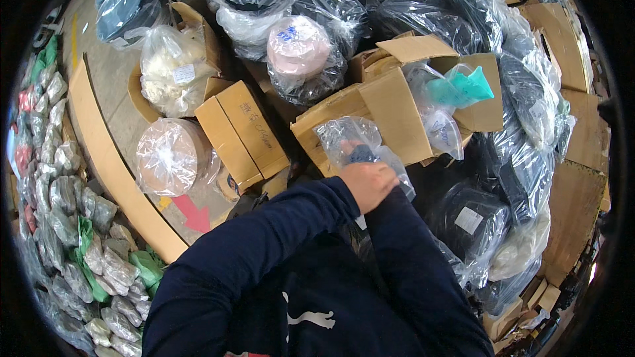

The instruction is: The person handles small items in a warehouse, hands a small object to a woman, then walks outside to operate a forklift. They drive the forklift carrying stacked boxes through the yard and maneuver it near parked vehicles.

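Clear crinkled plastic, w/ something dark blue-grey inside: that's the small bag (354,139) at frame centre, held up just in front of an open cardboard box (390,116). Left hand (369,182) is clamped on the bag's lower end, knuckles up, dark navy sleeve running back to the lower edge. Right hand is hidden under the left one; only its sleeve (413,258) shows, so can't tell its grip, but both arms meet at the bag. Box behind it has flaps up and holds more clear bags, one w/ a teal piece (463,87) at centre right. Upper centre: a pink round spool (297,46) in clear wrap w/ blue handwriting on top. Centre left: a flat brown carton (241,132) w/ handwriting, and beside it a tan roll (170,157) in clear film. Upper left: a bag of cream-white stuff (173,69) w/ a small white label, sitting in a box. Right side: big black bags (476,218) in clear plastic, one w/ a white rectangular label. Left edge: rows of small grey, green and pink packets (66,211). Lower left of centre: a red arrow (192,215) on the floor.
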Tool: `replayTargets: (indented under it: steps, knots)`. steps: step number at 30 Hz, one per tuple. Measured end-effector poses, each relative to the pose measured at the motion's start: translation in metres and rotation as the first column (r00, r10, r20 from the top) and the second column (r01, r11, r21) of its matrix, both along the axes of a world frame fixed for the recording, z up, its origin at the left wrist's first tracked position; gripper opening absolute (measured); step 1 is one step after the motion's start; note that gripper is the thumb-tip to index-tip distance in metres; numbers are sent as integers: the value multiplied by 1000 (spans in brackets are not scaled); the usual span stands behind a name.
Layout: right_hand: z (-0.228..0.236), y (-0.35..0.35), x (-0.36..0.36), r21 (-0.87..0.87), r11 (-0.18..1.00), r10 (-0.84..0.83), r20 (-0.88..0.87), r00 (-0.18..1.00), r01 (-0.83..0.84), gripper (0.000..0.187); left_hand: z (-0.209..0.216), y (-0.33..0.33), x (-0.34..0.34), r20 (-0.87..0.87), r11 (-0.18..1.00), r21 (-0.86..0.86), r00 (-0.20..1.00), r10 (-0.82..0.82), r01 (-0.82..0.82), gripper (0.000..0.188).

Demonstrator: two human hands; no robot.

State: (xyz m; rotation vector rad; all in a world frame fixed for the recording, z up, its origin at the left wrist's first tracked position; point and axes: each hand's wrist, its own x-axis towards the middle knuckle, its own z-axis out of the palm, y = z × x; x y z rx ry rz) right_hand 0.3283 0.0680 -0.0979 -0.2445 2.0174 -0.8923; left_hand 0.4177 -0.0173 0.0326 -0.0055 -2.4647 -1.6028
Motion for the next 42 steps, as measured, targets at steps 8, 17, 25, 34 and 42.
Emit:
replayTargets:
  steps: [8,17,25,34,42]
  knots:
    - [35,34,28,-56,968,-241,62,969,244,26,-10,-24,-5,99,998,59,995,20,-26,23]
    - [83,45,48,-150,840,-518,63,853,521,26,3,-51,-36,88,983,-173,995,-41,56,29]
    - [86,54,37,-216,718,-610,260,748,661,26,8,-54,-40,178,978,-199,984,-33,69,32]
    - [68,70,36,-356,426,-386,760,523,832,25,3,-60,-40,190,984,-174,982,1,33,34]
    - [85,71,51,-387,279,-400,785,473,879,31,3,-65,-37,297,995,-95,955,-7,37,34]
